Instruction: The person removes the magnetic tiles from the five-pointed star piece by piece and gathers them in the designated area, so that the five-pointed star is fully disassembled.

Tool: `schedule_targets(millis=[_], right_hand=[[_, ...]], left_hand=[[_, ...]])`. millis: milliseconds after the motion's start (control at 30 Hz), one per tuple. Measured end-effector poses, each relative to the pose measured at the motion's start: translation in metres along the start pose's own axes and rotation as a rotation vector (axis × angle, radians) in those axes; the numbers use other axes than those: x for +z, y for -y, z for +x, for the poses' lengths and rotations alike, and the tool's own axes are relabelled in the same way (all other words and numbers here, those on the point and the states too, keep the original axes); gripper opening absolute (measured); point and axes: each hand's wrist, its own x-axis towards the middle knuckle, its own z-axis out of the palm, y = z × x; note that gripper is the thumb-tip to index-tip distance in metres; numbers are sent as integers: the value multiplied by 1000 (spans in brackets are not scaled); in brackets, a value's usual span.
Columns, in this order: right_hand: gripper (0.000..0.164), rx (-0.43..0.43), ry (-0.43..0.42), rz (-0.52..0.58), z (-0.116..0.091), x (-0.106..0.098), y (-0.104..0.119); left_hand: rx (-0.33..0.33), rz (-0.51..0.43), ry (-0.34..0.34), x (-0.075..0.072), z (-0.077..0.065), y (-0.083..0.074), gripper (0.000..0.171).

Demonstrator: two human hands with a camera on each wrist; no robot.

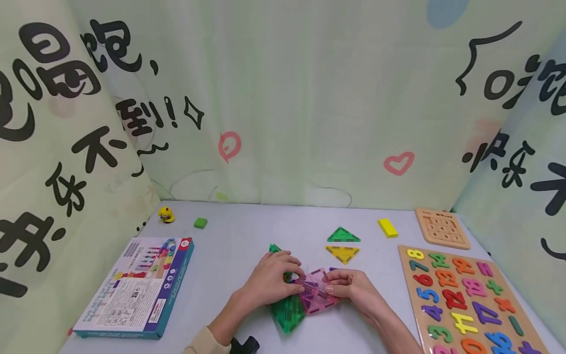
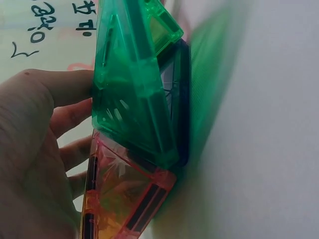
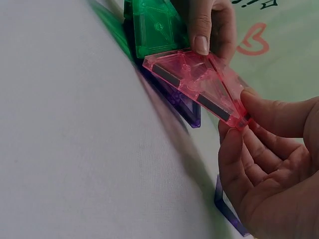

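A cluster of translucent magnetic tiles stands on the table between the two hands. My left hand (image 1: 275,276) grips it at the green tiles (image 1: 289,313), its thumb near the seam with the pink tiles (image 1: 315,295). In the left wrist view the thumb lies against a large green tile (image 2: 124,94), with a pink tile (image 2: 127,194) below it and a dark blue or purple tile (image 2: 182,109) behind. My right hand (image 1: 353,290) pinches a corner of a pink triangular tile (image 3: 199,82) between thumb and finger. A purple tile (image 3: 174,102) sits under that pink one.
Beyond the hands lie a green triangle tile (image 1: 343,235) and a yellow one (image 1: 342,253). A box (image 1: 132,290) lies left; a number board (image 1: 446,314) and wooden board (image 1: 442,228) lie right. Further back are a yellow block (image 1: 388,228), green block (image 1: 200,222) and duck toy (image 1: 166,215).
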Motion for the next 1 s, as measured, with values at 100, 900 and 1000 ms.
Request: schedule_targets(millis=[100,900,1000], right_hand=[[35,-6,-9,-8,-1,0,2],[36,33,-415,-443,2,-111,8],[34,24,-421,-511,5,-119,4]], left_hand=[[1,-7,-6,0,0,0,23],[-15,-50,-22,-1,-4,5,10],[-10,-47,-12,0,-4,4,10]])
